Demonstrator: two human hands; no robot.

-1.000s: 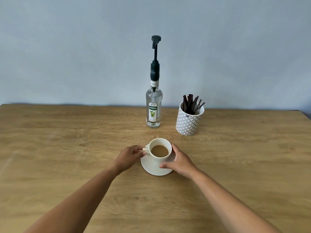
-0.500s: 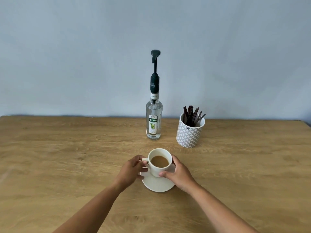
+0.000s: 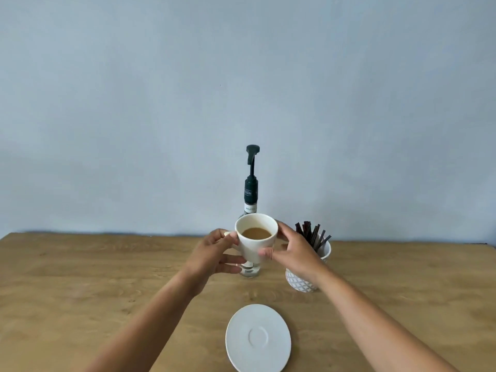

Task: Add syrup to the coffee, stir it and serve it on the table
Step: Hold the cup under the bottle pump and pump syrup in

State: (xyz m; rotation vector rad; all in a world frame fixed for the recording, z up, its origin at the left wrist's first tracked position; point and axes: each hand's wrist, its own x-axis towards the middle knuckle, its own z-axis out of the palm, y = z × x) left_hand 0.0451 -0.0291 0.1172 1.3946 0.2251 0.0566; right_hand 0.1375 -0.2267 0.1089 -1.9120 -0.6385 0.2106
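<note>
I have the white ceramic cup (image 3: 256, 244) held up off the wooden table (image 3: 80, 285) between both hands, in front of the syrup bottle. It holds light brown milky coffee (image 3: 256, 233), filled to somewhat below the rim, the surface level. My left hand (image 3: 214, 255) has its fingers closed on the cup's handle side, with the lower fingers curled under toward the base. My right hand (image 3: 294, 252) wraps the other side, thumb pressed on the near wall and fingers around the far wall.

The clear glass syrup bottle with a dark green pump top (image 3: 251, 189) stands upright directly behind the cup; its body is mostly hidden, and only the neck, pump and a bit of the base show. I cannot tell how much liquid it holds.

To the right of the bottle stands a white cup with a grey lattice pattern (image 3: 303, 281), partly covered by my right wrist. It holds a bundle of dark brown stirring sticks (image 3: 312, 234), leaning at angles above its rim.

The flat white round saucer (image 3: 258, 337) lies bare on the table, nearer to me than the cup and well apart from it.
</note>
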